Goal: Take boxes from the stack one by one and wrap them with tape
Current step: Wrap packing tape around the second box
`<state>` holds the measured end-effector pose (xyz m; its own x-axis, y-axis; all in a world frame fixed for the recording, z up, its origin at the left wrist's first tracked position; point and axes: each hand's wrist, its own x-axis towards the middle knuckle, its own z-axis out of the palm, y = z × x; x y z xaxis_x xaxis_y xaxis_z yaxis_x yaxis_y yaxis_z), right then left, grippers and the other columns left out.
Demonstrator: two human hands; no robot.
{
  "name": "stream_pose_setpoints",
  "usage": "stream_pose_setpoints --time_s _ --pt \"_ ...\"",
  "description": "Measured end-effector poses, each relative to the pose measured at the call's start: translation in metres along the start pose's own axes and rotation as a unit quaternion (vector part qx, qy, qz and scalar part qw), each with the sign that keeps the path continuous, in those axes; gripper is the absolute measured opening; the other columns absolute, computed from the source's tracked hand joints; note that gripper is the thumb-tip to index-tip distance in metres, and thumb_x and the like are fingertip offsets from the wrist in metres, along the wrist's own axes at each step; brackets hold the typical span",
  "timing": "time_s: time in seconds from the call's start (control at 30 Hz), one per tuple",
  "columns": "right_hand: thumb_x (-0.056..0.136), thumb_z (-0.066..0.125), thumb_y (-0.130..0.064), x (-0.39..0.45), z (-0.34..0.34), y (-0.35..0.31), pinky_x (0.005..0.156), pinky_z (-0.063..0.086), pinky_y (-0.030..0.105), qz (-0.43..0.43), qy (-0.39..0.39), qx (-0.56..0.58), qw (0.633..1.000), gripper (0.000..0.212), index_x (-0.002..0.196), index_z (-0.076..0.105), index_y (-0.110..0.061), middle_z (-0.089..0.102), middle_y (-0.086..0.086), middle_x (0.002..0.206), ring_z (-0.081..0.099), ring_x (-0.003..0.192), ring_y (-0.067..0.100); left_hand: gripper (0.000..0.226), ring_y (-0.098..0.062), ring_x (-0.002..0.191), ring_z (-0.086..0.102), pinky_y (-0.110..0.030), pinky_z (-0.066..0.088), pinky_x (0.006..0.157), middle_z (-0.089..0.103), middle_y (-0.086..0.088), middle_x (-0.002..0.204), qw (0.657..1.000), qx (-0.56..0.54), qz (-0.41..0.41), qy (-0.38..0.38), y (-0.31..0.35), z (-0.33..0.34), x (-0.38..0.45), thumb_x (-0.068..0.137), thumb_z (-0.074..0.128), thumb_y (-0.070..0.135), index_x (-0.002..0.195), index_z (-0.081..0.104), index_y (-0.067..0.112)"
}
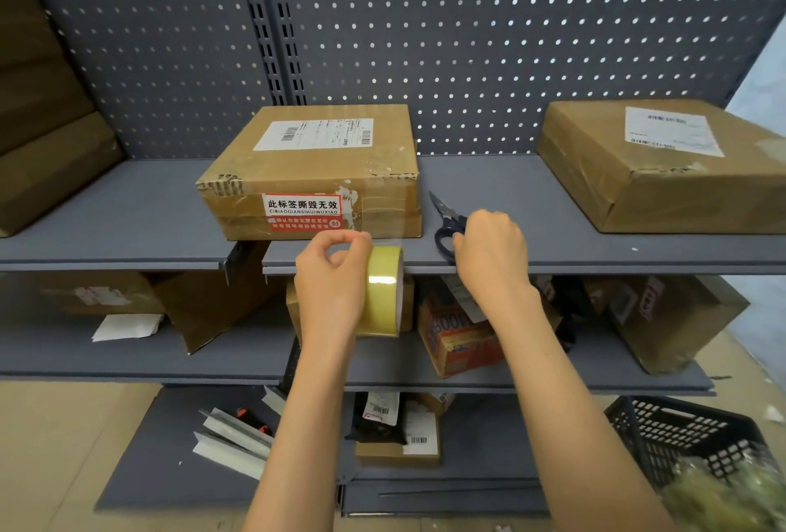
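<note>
The box [312, 174] sat on the top shelf [510, 208], its labelled side facing the person, with a clear strip of tape running from its front face down to the roll [385, 291]. The left hand [329, 276] gripped that roll just below the shelf edge, fingers curled over the top and pinching where the strip left it, keeping the strip taut. The right hand [489, 253] was at the scissors [446, 225] lying just beside the box, fingers curled about the handles, though I could not tell whether they were already through the loops. A second box [663, 165] rested well apart on the right. To my eye the step was the cut. It would go best if the left hand held the tension steady while the blades came in close to the box, square across the strip, so the free end would be short and could be smoothed flat against the cardboard. Slackening the roll first would risk the tape folding back and sticking to itself.
</note>
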<state>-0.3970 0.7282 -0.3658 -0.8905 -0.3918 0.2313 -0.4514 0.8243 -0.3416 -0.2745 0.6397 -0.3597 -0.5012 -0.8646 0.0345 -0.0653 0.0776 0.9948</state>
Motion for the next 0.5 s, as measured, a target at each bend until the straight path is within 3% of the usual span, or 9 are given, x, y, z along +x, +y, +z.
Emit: stream_pose_setpoints --time_s 0.1,0.2,0.27,0.37,0.5 --pt "0.099 0.050 -0.022 -0.003 -0.007 0.007 0.069 0.038 0.031 0.024 0.004 0.103 0.994 0.028 0.113 0.056 0.000 0.060 0.016 0.111 0.057 0.101 0.032 0.010 -0.003 0.048 0.039 -0.005 0.030 0.040 0.044 0.004 0.057 1.000 0.007 0.006 0.001 0.000 0.000 0.000 0.092 0.060 0.023 0.097 0.066 0.016" --pt "0.096 0.055 -0.028 -0.005 -0.012 0.012 0.077 0.049 0.032 0.003 0.031 0.263 0.964 0.027 0.112 0.060 -0.007 0.063 0.007 0.103 0.060 0.097 0.021 0.009 -0.005 0.050 0.036 -0.007 0.029 0.040 0.041 0.005 0.055 1.000 0.008 0.011 0.003 -0.001 0.000 0.001 0.093 0.059 0.023 0.097 0.065 0.017" --pt "0.093 0.061 -0.028 -0.007 -0.016 0.012 0.076 0.052 0.020 -0.022 0.042 0.330 0.943 0.024 0.109 0.063 -0.010 0.063 -0.004 0.093 0.060 0.087 0.008 0.008 -0.004 0.049 0.036 -0.008 0.029 0.040 0.042 0.006 0.055 1.000 0.010 0.016 0.004 -0.001 0.001 0.001 0.093 0.058 0.022 0.096 0.065 0.018" --pt "0.087 0.068 -0.024 -0.009 -0.017 0.010 0.062 0.045 0.002 -0.049 0.036 0.362 0.930 0.023 0.106 0.063 -0.012 0.059 -0.013 0.081 0.056 0.075 -0.005 0.007 -0.004 0.053 0.039 -0.006 0.032 0.042 0.047 0.009 0.061 1.000 0.010 0.029 0.002 0.000 0.002 0.000 0.094 0.057 0.019 0.093 0.064 0.019" --pt "0.080 0.076 -0.026 -0.015 -0.010 0.011 0.063 0.044 0.001 -0.067 0.031 0.357 0.931 0.034 0.108 0.061 -0.013 0.061 -0.012 0.086 0.056 0.076 -0.006 0.009 0.008 0.046 0.046 -0.005 0.034 0.046 0.048 0.012 0.062 0.999 0.007 0.043 0.002 0.000 0.002 -0.002 0.094 0.056 0.017 0.091 0.064 0.019"
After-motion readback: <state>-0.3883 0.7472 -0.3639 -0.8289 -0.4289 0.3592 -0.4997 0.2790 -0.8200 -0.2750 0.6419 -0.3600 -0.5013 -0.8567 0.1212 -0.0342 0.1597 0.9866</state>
